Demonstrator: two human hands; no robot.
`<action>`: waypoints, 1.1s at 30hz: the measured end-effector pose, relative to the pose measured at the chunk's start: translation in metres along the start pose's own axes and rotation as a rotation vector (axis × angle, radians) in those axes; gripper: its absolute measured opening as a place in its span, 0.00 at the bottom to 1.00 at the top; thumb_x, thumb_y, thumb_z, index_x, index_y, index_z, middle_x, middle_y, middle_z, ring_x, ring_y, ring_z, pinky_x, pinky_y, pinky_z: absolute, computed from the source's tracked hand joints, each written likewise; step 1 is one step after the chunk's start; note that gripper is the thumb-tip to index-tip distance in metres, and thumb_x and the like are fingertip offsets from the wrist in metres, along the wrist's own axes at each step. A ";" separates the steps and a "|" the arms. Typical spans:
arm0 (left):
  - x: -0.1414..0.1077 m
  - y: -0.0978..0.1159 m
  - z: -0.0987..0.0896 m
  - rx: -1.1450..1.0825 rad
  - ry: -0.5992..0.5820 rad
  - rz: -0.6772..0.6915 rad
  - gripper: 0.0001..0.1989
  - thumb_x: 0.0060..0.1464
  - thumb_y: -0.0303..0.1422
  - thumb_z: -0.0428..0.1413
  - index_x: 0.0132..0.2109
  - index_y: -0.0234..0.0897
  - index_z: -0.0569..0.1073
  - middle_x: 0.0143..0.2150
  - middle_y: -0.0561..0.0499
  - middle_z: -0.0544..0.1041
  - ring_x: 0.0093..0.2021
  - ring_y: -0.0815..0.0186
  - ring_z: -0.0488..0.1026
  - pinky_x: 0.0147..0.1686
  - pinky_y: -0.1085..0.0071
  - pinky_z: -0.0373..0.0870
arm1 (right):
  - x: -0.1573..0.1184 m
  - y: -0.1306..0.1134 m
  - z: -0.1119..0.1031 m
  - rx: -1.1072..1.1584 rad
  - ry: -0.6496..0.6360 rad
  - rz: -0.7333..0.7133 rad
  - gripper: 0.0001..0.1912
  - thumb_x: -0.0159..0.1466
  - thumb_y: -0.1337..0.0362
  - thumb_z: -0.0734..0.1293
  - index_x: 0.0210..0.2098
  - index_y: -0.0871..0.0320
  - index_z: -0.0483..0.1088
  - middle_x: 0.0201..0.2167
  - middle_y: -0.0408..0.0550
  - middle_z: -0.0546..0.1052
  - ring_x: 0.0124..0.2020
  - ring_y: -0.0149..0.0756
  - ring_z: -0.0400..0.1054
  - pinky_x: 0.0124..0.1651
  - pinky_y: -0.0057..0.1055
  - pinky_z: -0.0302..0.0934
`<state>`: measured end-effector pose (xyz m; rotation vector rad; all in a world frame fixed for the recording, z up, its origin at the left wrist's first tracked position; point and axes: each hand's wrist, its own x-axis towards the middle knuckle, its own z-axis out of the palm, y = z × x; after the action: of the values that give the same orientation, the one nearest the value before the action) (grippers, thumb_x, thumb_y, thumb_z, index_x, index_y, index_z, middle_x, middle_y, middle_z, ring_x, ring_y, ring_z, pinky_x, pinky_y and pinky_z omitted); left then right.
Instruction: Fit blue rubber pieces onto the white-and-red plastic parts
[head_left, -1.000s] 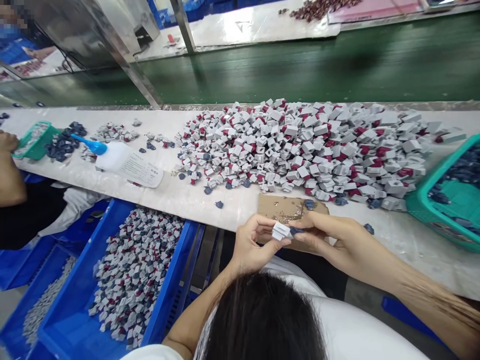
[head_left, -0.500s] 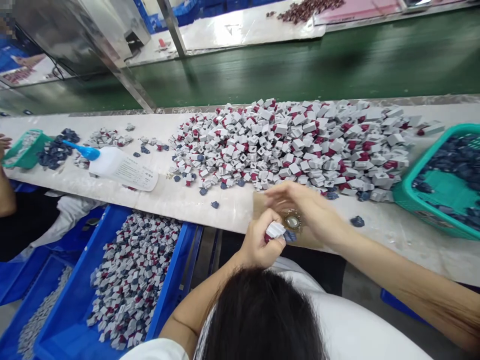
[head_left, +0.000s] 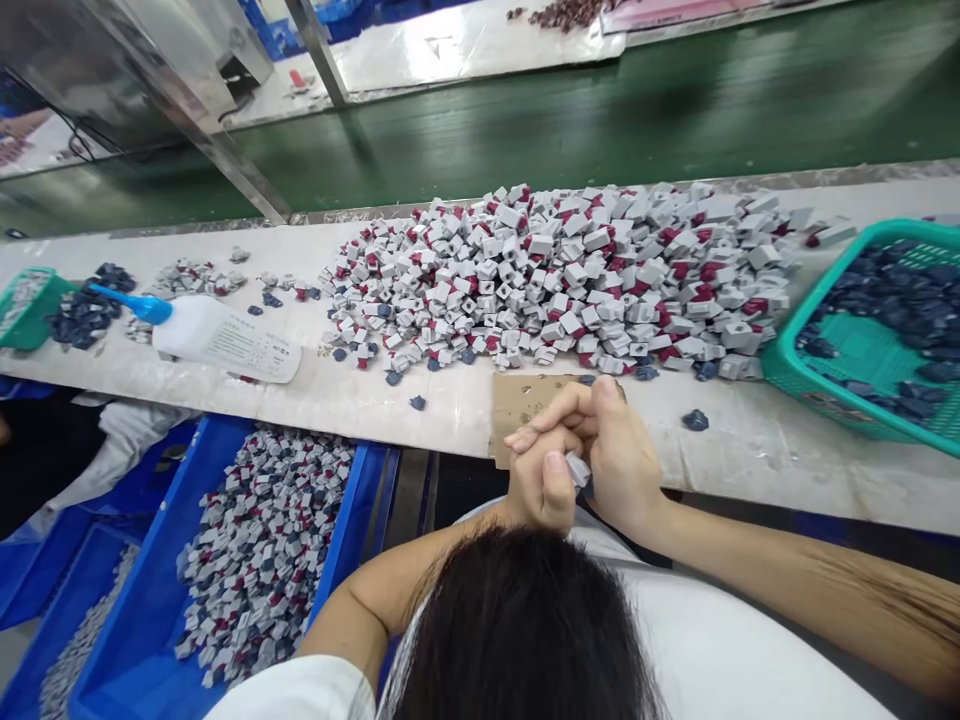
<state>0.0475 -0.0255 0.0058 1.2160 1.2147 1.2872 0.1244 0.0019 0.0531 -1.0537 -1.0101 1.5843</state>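
My left hand (head_left: 544, 480) is closed in a fist around a small grey plastic part (head_left: 577, 470), whose end shows between the two hands. Wrapped over that fist is my right hand (head_left: 622, 460), its fingers lying across the left knuckles and its palm against the part. What the right fingers press on inside is hidden. Beneath and behind the hands, a brown cardboard piece (head_left: 510, 415) with wet-looking spots lies at the bench's near edge. Just beyond it spreads a big heap of grey and dark red plastic parts (head_left: 525, 270).
A green basket (head_left: 787, 365) of navy pieces stands at right. Left on the bench lie a white bottle (head_left: 225, 335) with blue nozzle, a navy pile (head_left: 86, 305) and a small green basket (head_left: 34, 330). A blue bin (head_left: 135, 610) of parts sits below. A green conveyor (head_left: 525, 130) runs behind.
My right hand, which was apart and blurred over the cardboard, has come down and closed over my left fist. It now covers most of the part. The view has shifted slightly.
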 end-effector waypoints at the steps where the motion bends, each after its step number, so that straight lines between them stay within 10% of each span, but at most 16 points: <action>1: 0.002 -0.001 0.000 0.028 -0.002 0.048 0.24 0.52 0.53 0.42 0.23 0.41 0.67 0.24 0.49 0.68 0.29 0.62 0.64 0.37 0.65 0.63 | 0.000 0.003 -0.001 0.000 0.020 -0.011 0.30 0.61 0.38 0.54 0.23 0.58 0.66 0.20 0.48 0.75 0.27 0.37 0.72 0.33 0.31 0.68; 5: 0.010 -0.010 0.002 0.075 0.038 0.107 0.22 0.56 0.48 0.42 0.22 0.40 0.65 0.22 0.50 0.67 0.27 0.64 0.64 0.33 0.67 0.62 | 0.009 0.017 -0.002 -0.018 0.070 0.023 0.28 0.60 0.38 0.56 0.24 0.57 0.63 0.19 0.46 0.73 0.27 0.36 0.71 0.33 0.31 0.67; 14: 0.010 -0.013 0.011 -0.271 0.225 -0.377 0.21 0.54 0.48 0.44 0.24 0.37 0.65 0.22 0.52 0.65 0.24 0.69 0.62 0.24 0.73 0.61 | 0.025 0.018 0.007 0.213 0.132 0.145 0.28 0.53 0.38 0.64 0.27 0.59 0.66 0.19 0.44 0.70 0.22 0.32 0.67 0.26 0.25 0.62; 24: 0.011 0.011 0.007 -0.357 0.044 -0.426 0.21 0.53 0.51 0.48 0.28 0.37 0.70 0.15 0.54 0.64 0.12 0.73 0.56 0.10 0.76 0.49 | 0.032 0.003 -0.001 0.263 0.086 0.325 0.23 0.61 0.44 0.59 0.30 0.60 0.67 0.22 0.45 0.71 0.25 0.31 0.69 0.28 0.23 0.63; 28: 0.014 0.014 -0.019 -0.427 0.087 -0.429 0.18 0.54 0.47 0.48 0.28 0.37 0.67 0.16 0.53 0.70 0.11 0.74 0.59 0.10 0.78 0.50 | 0.035 -0.012 -0.018 0.220 0.180 0.225 0.21 0.66 0.50 0.55 0.31 0.60 0.68 0.25 0.47 0.72 0.29 0.32 0.69 0.35 0.28 0.66; 33: 0.028 0.027 -0.081 -0.514 0.441 -0.398 0.12 0.53 0.41 0.50 0.29 0.37 0.61 0.26 0.52 0.77 0.10 0.79 0.56 0.10 0.82 0.45 | 0.036 -0.032 -0.065 0.079 0.535 0.001 0.15 0.65 0.63 0.54 0.28 0.59 0.68 0.24 0.46 0.69 0.26 0.29 0.66 0.33 0.27 0.63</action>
<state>-0.0347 -0.0033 0.0331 0.3077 1.2402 1.4745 0.1879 0.0521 0.0587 -1.3257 -0.5778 1.2299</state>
